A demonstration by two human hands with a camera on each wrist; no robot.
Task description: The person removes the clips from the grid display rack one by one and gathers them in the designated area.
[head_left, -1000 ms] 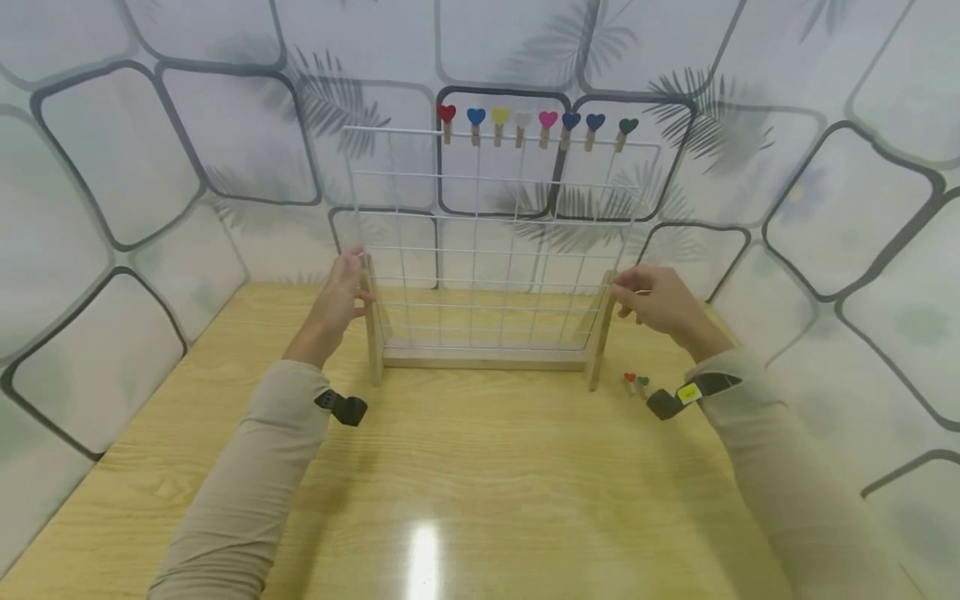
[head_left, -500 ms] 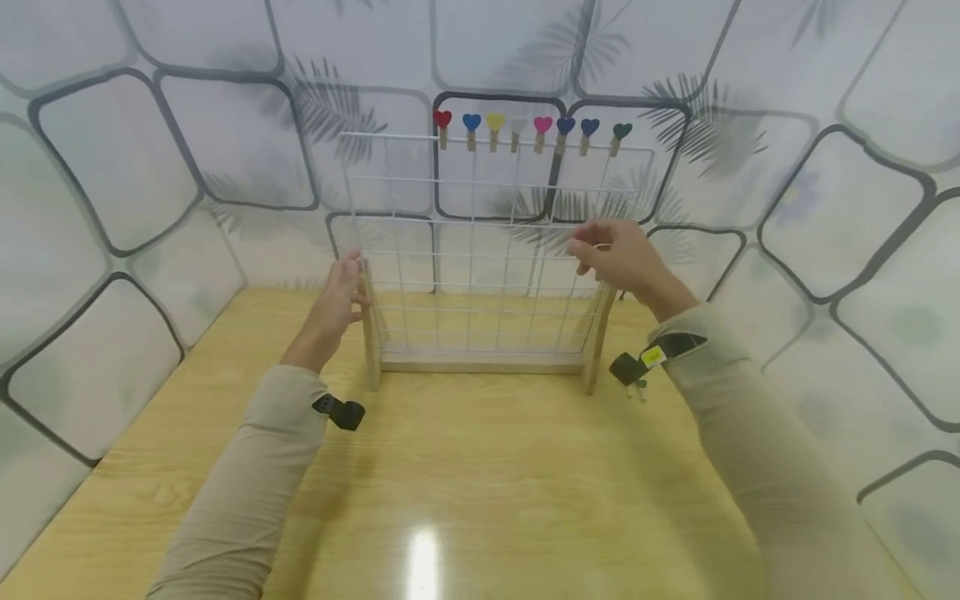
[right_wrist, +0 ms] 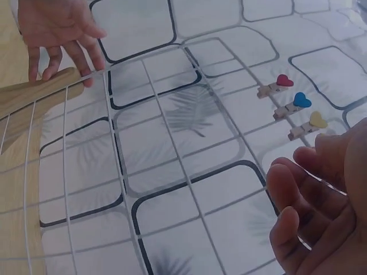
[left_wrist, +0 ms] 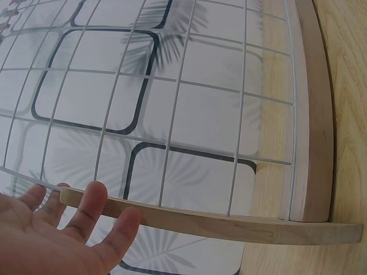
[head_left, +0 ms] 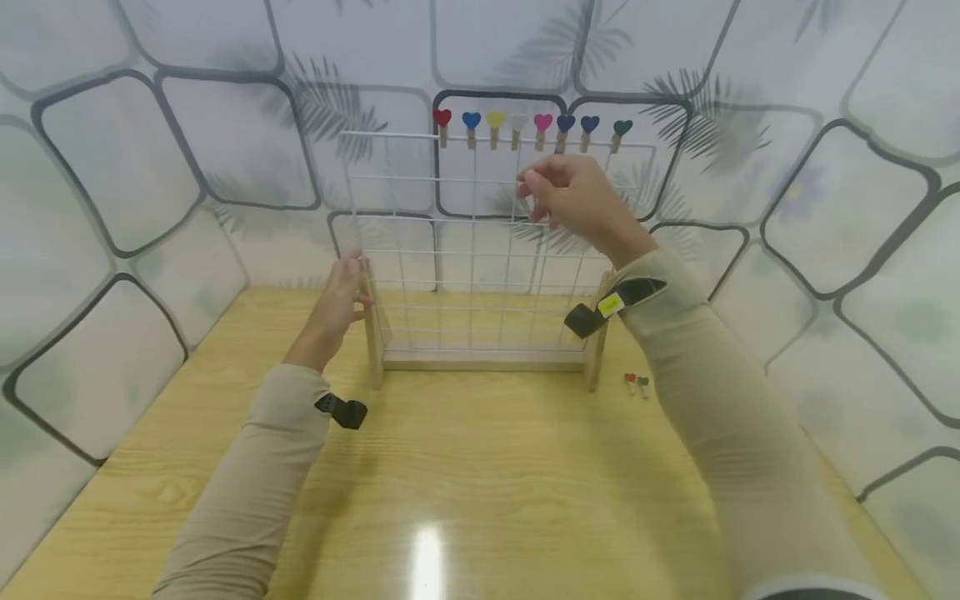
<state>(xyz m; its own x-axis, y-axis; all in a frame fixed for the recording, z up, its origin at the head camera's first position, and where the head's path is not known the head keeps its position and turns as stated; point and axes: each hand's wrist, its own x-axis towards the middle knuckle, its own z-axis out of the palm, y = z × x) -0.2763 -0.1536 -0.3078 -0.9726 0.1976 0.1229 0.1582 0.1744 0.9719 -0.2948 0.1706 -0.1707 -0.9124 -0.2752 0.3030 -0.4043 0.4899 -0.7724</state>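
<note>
A white wire grid stands upright in a wooden base with two side posts. Heart-topped clothespins line its top bar, among them a red one, a yellow one, a pink one and a green one. My left hand has its extended fingertips at the top of the left post. Before the upper grid, below the clothespins, I hold my right hand with fingers loosely bent; nothing shows between them in the right wrist view, where the blue clothespin is nearby.
Two loose clothespins, one red and one green, lie on the wooden table right of the stand. A patterned wall covering rises behind and at both sides.
My right hand has moved from the right post up and leftward across the grid, toward the clothespin row. My left hand stays at the left post.
</note>
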